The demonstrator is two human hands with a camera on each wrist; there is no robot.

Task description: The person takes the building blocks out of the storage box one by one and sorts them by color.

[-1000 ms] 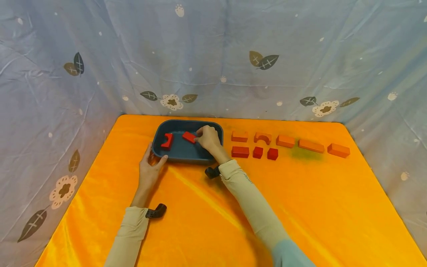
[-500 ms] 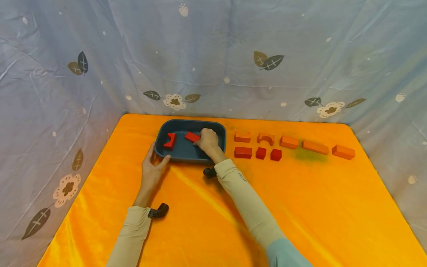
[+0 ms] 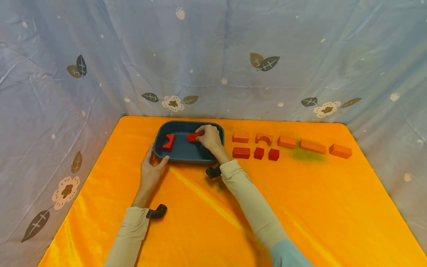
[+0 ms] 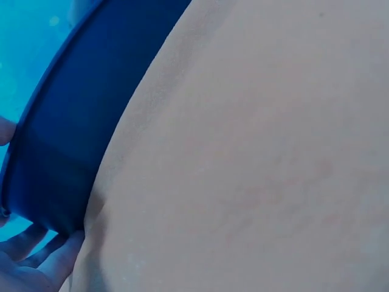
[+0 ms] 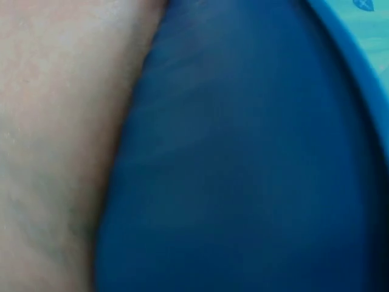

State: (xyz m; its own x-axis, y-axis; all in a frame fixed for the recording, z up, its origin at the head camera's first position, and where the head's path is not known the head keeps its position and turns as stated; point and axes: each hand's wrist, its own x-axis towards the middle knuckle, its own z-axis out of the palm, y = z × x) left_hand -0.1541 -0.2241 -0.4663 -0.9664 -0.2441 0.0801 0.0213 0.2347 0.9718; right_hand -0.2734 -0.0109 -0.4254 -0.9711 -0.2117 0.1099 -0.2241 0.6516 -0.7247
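Observation:
A dark blue-grey tray (image 3: 181, 160) stands at the back left of the orange cloth. My left hand (image 3: 151, 171) holds it at the near left corner, thumb at the front rim and fingers along the left side. In the left wrist view, fingertips (image 4: 64, 252) meet the tray's outer wall. Over the tray's right half, my right hand (image 3: 210, 138) pinches a red rectangular block (image 3: 192, 137) between thumb and fingers; its right end is hidden by them. A red block with a rounded notch (image 3: 168, 143) sits at the tray's left end.
Right of the tray, orange blocks form a back row, among them an arch (image 3: 263, 138) and a long bar (image 3: 312, 146). Before them lie a red rectangular block (image 3: 241, 152) and two red cubes (image 3: 258, 153). A patterned curtain (image 3: 227, 66) hangs behind.
The red block in my right hand has turned from slanted to nearly level with the tray's long side. My left hand keeps its place on the tray.

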